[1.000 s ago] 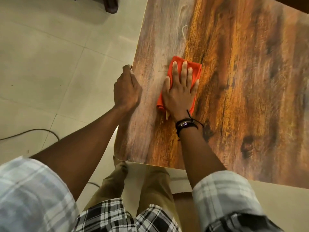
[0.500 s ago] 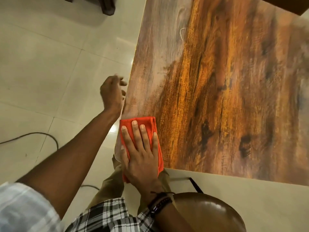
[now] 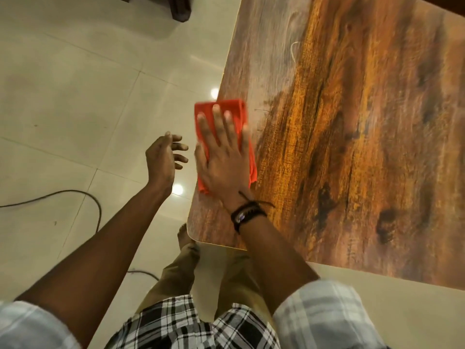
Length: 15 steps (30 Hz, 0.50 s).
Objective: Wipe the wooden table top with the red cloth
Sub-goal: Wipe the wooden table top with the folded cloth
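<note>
The wiping step is judged to be in hand: the red cloth is pressed flat on the bench by the right hand, whose fingers are stretched straight and spread on top of it, so the cloth is pushed and not gripped. The cloth lies at the left edge of the bench, near the near-left corner, and its left part seems to pass a little over the edge. The left hand is held off the bench, over the tiled floor, with fingers loosely apart and nothing in it. For the next move, a stroke toward the wide unwiped-looking area on the right is probably needed, with even pressure so that the cloth is not dragged off the edge. The far and right parts of the bench are cut off, much of the cloth is covered by the hand, both are blurred, and whether the pale curved mark is a thread or a scratch cannot be told.
</note>
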### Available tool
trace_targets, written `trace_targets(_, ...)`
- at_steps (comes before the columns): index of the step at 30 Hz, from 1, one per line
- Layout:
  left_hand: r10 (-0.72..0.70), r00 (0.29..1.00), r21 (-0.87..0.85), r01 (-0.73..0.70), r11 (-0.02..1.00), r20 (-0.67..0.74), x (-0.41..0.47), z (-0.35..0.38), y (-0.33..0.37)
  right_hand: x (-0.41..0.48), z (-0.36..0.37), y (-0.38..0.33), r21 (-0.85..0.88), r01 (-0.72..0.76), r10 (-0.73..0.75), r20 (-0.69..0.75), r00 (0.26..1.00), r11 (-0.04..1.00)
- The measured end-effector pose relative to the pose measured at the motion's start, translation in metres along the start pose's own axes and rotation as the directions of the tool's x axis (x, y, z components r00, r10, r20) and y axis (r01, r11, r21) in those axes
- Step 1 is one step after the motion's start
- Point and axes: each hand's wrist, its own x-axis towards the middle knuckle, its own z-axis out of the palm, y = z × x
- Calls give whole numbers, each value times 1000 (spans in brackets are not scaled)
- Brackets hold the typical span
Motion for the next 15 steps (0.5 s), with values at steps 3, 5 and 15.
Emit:
trace_targets(3,-16,999,-42,18,999,48,-1,9,3,-85,0,-24,27,51,-53,100,994,998)
trace_targets(5,-40,992,-64,48,997,118,0,13,4,-132,0,-29,33,61,-65,132,989,998)
trace_targets(15,37,972,132,-70,989,234,-8,53,32,-27,-13,66,-8,-141,141,-32,990,990)
